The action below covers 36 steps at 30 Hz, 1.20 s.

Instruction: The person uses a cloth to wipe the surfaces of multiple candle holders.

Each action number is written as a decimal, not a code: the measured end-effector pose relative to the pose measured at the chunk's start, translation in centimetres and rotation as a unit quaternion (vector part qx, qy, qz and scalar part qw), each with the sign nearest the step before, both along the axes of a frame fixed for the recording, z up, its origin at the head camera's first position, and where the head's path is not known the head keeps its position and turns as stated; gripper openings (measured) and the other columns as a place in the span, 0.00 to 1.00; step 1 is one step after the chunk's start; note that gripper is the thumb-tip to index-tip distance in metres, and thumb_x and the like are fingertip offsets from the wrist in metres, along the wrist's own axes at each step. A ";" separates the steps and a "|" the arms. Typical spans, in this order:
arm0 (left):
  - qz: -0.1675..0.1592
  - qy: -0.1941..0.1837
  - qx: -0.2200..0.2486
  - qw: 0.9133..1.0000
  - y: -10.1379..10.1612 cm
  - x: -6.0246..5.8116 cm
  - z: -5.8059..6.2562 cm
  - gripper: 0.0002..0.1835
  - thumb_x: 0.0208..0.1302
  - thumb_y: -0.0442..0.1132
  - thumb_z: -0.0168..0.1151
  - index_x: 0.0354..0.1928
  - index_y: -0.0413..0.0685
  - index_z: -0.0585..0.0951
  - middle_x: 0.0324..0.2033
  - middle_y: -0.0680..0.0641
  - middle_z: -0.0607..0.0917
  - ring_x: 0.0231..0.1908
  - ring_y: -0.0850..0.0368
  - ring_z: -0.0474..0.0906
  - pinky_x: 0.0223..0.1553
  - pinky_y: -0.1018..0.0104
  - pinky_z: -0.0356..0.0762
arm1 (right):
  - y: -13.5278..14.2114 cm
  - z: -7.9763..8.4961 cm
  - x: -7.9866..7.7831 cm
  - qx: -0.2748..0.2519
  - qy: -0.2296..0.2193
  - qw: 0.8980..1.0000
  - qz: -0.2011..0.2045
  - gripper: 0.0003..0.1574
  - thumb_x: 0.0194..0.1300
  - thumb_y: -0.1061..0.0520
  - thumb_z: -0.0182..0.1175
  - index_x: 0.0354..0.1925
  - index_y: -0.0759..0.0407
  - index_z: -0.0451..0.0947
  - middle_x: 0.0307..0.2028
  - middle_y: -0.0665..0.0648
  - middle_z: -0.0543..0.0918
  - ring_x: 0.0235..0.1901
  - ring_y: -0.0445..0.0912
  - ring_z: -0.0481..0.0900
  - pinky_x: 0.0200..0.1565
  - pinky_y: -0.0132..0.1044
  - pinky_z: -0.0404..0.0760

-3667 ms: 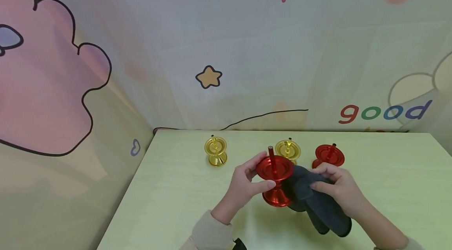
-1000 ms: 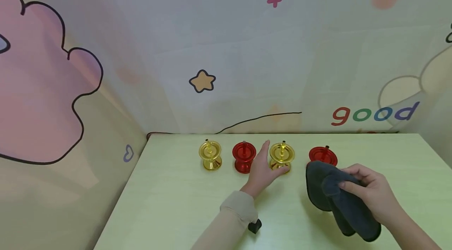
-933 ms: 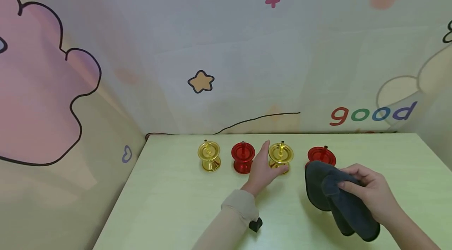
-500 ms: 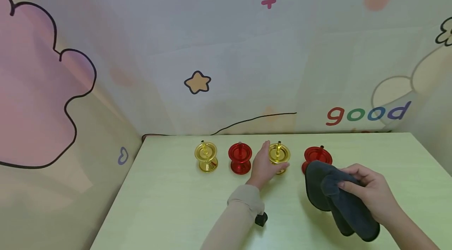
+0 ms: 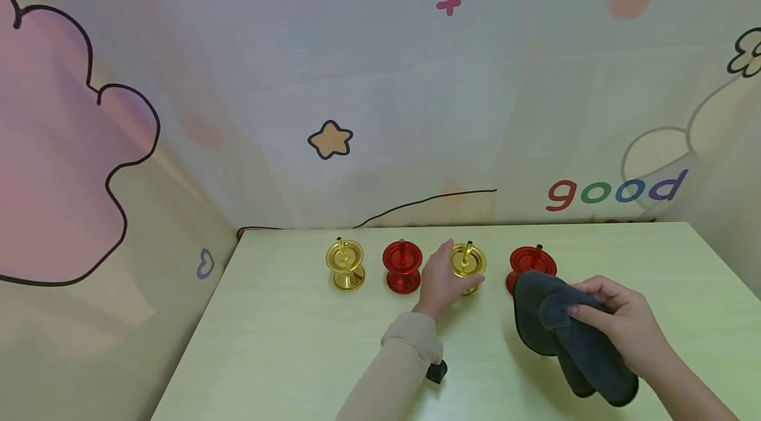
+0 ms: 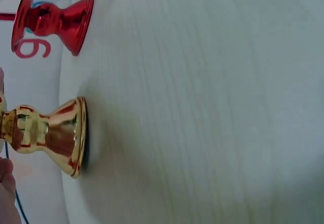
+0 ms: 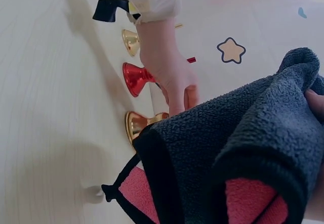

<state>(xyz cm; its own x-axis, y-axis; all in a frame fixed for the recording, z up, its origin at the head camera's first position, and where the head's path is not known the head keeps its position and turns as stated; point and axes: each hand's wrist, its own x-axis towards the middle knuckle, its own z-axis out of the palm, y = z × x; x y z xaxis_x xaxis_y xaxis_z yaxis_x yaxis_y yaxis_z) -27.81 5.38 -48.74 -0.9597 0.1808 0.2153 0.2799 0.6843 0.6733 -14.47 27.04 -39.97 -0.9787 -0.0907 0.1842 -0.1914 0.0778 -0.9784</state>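
The left hand (image 5: 440,279) curls its fingers round the gold candle holder (image 5: 468,262), not yet lifted from the table (image 5: 297,342), while the right hand (image 5: 624,325) grips the dark cloth (image 5: 571,335).

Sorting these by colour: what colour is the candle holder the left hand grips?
Gold; the candle holder in the left hand shows best in the left wrist view.

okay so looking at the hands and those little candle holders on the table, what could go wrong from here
The left hand grips the gold holder close beside the red holder; lifting it carelessly might knock that one over. The dark cloth in the right hand hangs in front of the far-right red holder, so a sweep could tip it.
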 end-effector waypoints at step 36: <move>-0.143 0.124 -0.261 0.947 -2.1 8.9 9.6 0.41 0.39 0.64 0.64 0.55 0.50 0.69 0.42 0.58 0.79 0.36 0.66 0.75 0.31 0.80 0.72 | -4.2 2.7 -2.0 0.142 0.084 0.986 -0.010 0.12 0.57 0.67 0.56 0.40 0.56 0.75 0.31 0.34 0.80 0.27 0.36 0.80 0.26 0.31 0.79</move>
